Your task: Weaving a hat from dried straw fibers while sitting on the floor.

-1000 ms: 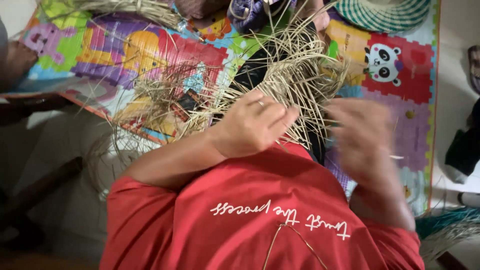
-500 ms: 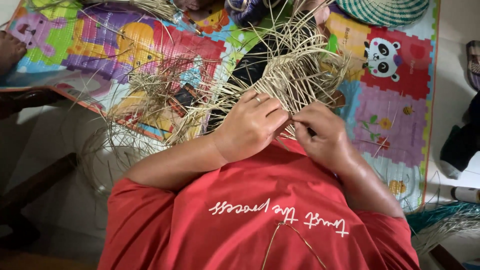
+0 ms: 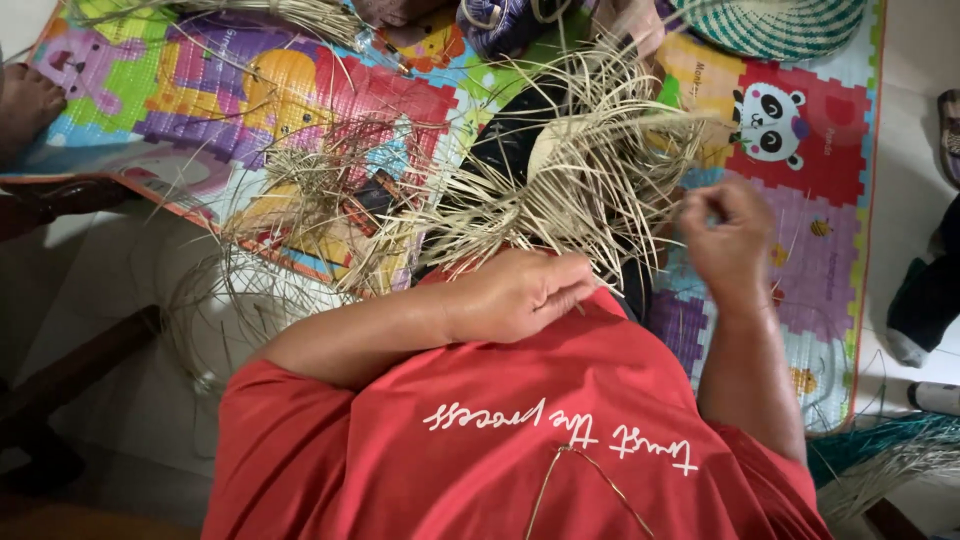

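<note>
Seen from the head camera, a person in a red shirt [image 3: 520, 440] works a half-woven straw piece [image 3: 590, 165] above a bright puzzle-pattern play mat [image 3: 800, 130]. The left hand [image 3: 520, 295] is closed on the piece's near edge, fingers curled around the strands. The right hand [image 3: 728, 235], raised just to the right, pinches a single pale strand [image 3: 670, 175]. The weave's loose ends fan outward, most running left and away from the body. A green woven hat [image 3: 770, 22] lies on the mat's far edge.
</note>
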